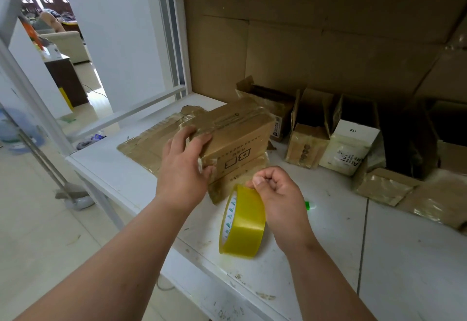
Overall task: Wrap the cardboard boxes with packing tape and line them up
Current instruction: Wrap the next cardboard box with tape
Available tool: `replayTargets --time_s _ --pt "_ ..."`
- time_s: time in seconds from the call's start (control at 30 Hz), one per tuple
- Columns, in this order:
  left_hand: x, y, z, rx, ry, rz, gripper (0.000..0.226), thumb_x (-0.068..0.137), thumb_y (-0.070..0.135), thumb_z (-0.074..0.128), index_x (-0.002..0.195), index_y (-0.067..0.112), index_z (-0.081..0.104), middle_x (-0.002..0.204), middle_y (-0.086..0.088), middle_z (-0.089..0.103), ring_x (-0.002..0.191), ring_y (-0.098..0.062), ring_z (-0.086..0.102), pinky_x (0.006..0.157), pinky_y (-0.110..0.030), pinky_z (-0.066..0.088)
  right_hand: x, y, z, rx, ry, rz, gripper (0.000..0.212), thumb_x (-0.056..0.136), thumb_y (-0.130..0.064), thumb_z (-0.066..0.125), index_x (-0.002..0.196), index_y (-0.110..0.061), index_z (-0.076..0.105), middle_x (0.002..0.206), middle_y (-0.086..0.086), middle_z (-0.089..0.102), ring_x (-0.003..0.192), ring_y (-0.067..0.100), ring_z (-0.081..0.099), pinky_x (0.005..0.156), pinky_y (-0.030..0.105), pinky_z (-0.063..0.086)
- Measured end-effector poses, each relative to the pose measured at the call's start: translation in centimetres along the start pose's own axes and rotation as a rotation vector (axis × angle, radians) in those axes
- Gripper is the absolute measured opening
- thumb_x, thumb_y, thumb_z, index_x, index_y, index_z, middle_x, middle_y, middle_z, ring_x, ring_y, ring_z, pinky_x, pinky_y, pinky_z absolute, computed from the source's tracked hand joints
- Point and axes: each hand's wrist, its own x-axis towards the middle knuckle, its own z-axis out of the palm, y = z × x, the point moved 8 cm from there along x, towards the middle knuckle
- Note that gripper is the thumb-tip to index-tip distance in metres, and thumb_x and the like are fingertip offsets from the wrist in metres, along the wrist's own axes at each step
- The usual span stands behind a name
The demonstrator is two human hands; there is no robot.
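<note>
Broadly, the white table [404, 257] carries everything, with a wall of flattened cardboard sheets [316, 50] standing behind it. On a flat cardboard piece [151, 141] at the table's left end sits the cardboard box [240, 139] being wrapped, stacked on a second, tape-covered box [235, 181]; the left hand [184, 169] grasps its near end, fingers curled over the top edge. The right hand [278, 194] pinches the rim of the single yellow tape roll [242, 222], held on edge just beside the stack. Judging by this, taping is mid-step, and the next move calls for freeing the tape end and pulling it across the box. Roughly four small open boxes [310, 128] wait in a row behind, and a small green object [307, 205] lies by the right hand.
</note>
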Motion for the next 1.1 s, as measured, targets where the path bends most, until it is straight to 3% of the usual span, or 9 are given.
replayTargets --time_s 0.27,0.37,0.53,0.63,0.7,0.83,0.93,1.0,1.1 --pt "1.3 -1.8 -1.8 -0.182 -0.029 -0.023 0.066 0.077 0.006 0.080 0.133 0.033 0.058 0.150 0.015 0.038 0.134 -0.018 0.043 0.104 -0.042 0.047 0.4 -0.3 -0.8 0.024 0.022 0.013 0.018 0.097 -0.017 0.060 0.082 -0.025 0.064 0.082 -0.009 0.073 0.081 0.008 0.067 0.079 0.026 0.052" --pt "2.1 -2.6 -2.9 -0.199 -0.119 -0.044 0.067 0.077 0.005 0.080 0.131 0.038 0.058 0.149 0.021 0.039 0.128 -0.016 0.049 0.094 -0.030 0.048 0.7 -0.8 -1.7 0.010 0.043 0.014 0.016 0.096 -0.019 0.061 0.083 -0.025 0.065 0.084 -0.010 0.073 0.083 0.009 0.067 0.081 0.028 0.051" --pt "2.6 -3.8 -3.6 -0.401 -0.301 -0.079 0.066 0.076 -0.007 0.077 0.115 0.044 0.061 0.145 0.027 0.045 0.131 -0.008 0.048 0.100 -0.034 0.049 0.9 -2.2 -3.4 0.127 0.084 0.033 0.015 0.094 -0.015 0.063 0.082 -0.023 0.066 0.079 -0.010 0.073 0.075 0.004 0.068 0.077 0.031 0.052" --pt "2.7 -4.6 -3.7 -0.465 -0.342 -0.091 0.068 0.075 -0.014 0.073 0.109 0.044 0.067 0.140 0.035 0.047 0.129 -0.006 0.050 0.103 -0.043 0.049 0.9 -2.5 -4.0 0.133 0.090 0.045 0.017 0.092 -0.020 0.067 0.077 -0.028 0.069 0.107 -0.015 0.071 0.089 0.000 0.066 0.083 0.033 0.052" --pt "3.0 -4.7 -3.7 -0.445 -0.353 -0.074 0.068 0.077 -0.015 0.070 0.109 0.044 0.068 0.140 0.037 0.045 0.129 -0.006 0.050 0.103 -0.041 0.049 0.9 -2.7 -3.4 0.116 0.045 0.043 0.021 0.091 -0.020 0.069 0.073 -0.031 0.070 0.119 -0.022 0.065 0.101 0.000 0.063 0.090 0.033 0.051" --pt "2.8 -4.0 -3.5 -0.352 -0.232 -0.046 0.060 0.084 -0.013 0.062 0.111 0.040 0.065 0.149 0.017 0.043 0.133 -0.015 0.045 0.094 -0.018 0.043 0.3 -3.0 -1.2 0.121 -0.036 0.078 0.028 0.093 -0.010 0.064 0.071 -0.026 0.068 0.080 -0.012 0.074 0.077 0.005 0.070 0.075 0.036 0.056" --pt "2.5 -4.9 -3.5 -0.332 -0.061 -0.095 0.055 0.089 -0.009 0.058 0.115 0.039 0.064 0.138 -0.001 0.039 0.130 -0.025 0.041 0.083 -0.005 0.042 -0.3 -3.1 -0.4 0.071 -0.023 0.075 0.028 0.094 -0.013 0.063 0.073 -0.030 0.069 0.087 -0.004 0.076 0.087 0.019 0.072 0.074 0.040 0.057" --pt "2.4 -5.5 -3.4 -0.276 -0.048 -0.131 0.049 0.094 0.000 0.056 0.124 0.038 0.064 0.138 -0.002 0.040 0.129 -0.025 0.042 0.099 -0.019 0.037 -0.7 -3.2 0.1 0.100 -0.019 0.061 0.022 0.094 -0.010 0.063 0.077 -0.023 0.068 0.091 -0.010 0.076 0.088 0.018 0.073 0.074 0.035 0.057" --pt "2.6 -6.0 -3.7 -0.308 -0.052 -0.220 0.038 0.099 0.015 0.048 0.124 0.038 0.065 0.143 0.005 0.041 0.131 -0.019 0.043 0.107 -0.031 0.036 -1.7 -3.1 1.0 0.168 -0.042 0.064 0.018 0.094 -0.006 0.063 0.080 -0.015 0.068 0.105 -0.013 0.074 0.093 0.007 0.072 0.080 0.028 0.057"
